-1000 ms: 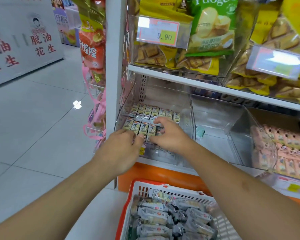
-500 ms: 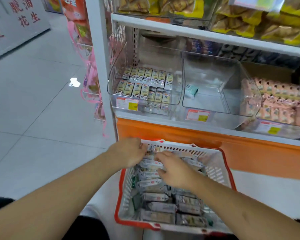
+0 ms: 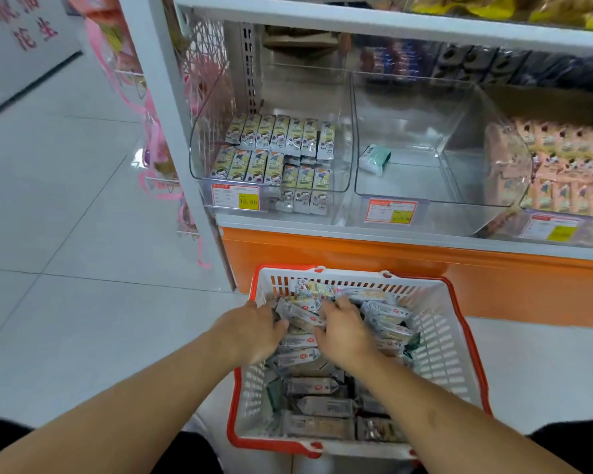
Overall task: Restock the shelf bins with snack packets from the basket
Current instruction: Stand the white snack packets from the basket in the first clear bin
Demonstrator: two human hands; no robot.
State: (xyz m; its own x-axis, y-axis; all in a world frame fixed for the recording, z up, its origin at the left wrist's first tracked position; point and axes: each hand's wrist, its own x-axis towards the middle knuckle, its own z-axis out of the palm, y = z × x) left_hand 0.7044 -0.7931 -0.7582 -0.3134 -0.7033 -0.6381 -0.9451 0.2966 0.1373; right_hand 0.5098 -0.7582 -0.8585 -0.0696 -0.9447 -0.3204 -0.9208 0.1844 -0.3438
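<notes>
A white basket with a red rim (image 3: pixel 459 340) stands on the floor below the shelf, full of several silver snack packets (image 3: pixel 322 405). Both my hands are down in its far half. My left hand (image 3: pixel 254 331) and my right hand (image 3: pixel 344 331) curl their fingers round a bunch of packets (image 3: pixel 300 314) between them. On the shelf above, the left clear bin (image 3: pixel 343 138) holds rows of the same small packets (image 3: pixel 281 148), standing side by side.
The middle clear bin (image 3: pixel 459 107) holds one green-and-white packet (image 3: pixel 375 159). A right bin (image 3: pixel 562 165) is packed with pink packets. Price tags hang on the bin fronts. An orange plinth (image 3: pixel 356 258) runs below the shelf. Pink hanging goods (image 3: pixel 151 131) flank the white upright.
Both hands came out of the left bin, dropped down to the basket, and now gather packets there. The view has tilted down with them.
</notes>
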